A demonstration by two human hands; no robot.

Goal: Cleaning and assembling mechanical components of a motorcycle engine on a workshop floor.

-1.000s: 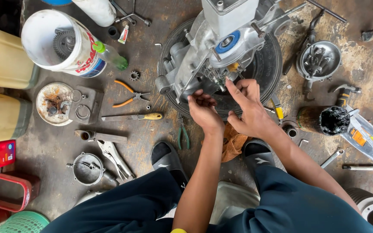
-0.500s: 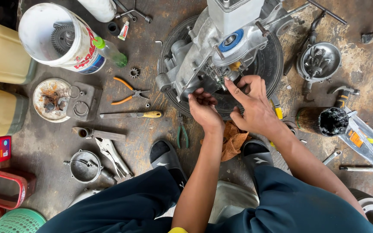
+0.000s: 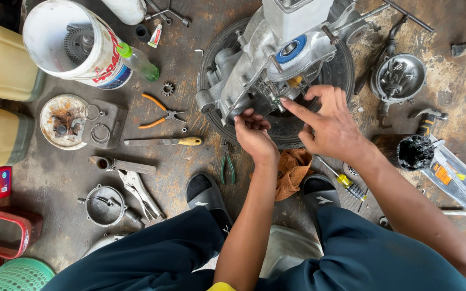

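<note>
- Engine casing (image 3: 268, 64): a grey cast-metal housing with a blue-ringed bearing seat (image 3: 291, 49), lying across a black tyre (image 3: 341, 75) on the stained concrete floor (image 3: 190, 178), straight ahead of the seated person's knees. Judged heavy and rigid, probably oily on its faces; it looks best gripped by its thick outer lugs and flanges, not by the thin studs and small fittings at its lower edge.
- Small fitting (image 3: 274, 99) at the casing's lower edge: a short metal part, judged light, stiff and easy to drop (its exact form is too small to tell).
- Left hand (image 3: 254, 134): palm turned up beneath the casing's edge, fingers curled loosely together and touching the underside of the metal; whether anything lies pinched inside them cannot be told.
- Right hand (image 3: 330, 126): forefinger extended, its tip touching the small fitting, thumb apart below it, the other fingers spread and half bent over the tyre; it grasps nothing visible.
- Nearby tools: orange-handled pliers (image 3: 160, 112), a yellow-handled blade tool (image 3: 163, 141), green-handled pliers (image 3: 226, 164) and locking pliers (image 3: 141, 191) to the left; a yellow-handled screwdriver (image 3: 343, 180) beside the right sandal (image 3: 319, 194).
- Orange rag (image 3: 292, 170): crumpled between the two sandals, just below the tyre.
- White bucket (image 3: 74, 46): upper left, holding a gear, well apart from both hands.
</note>
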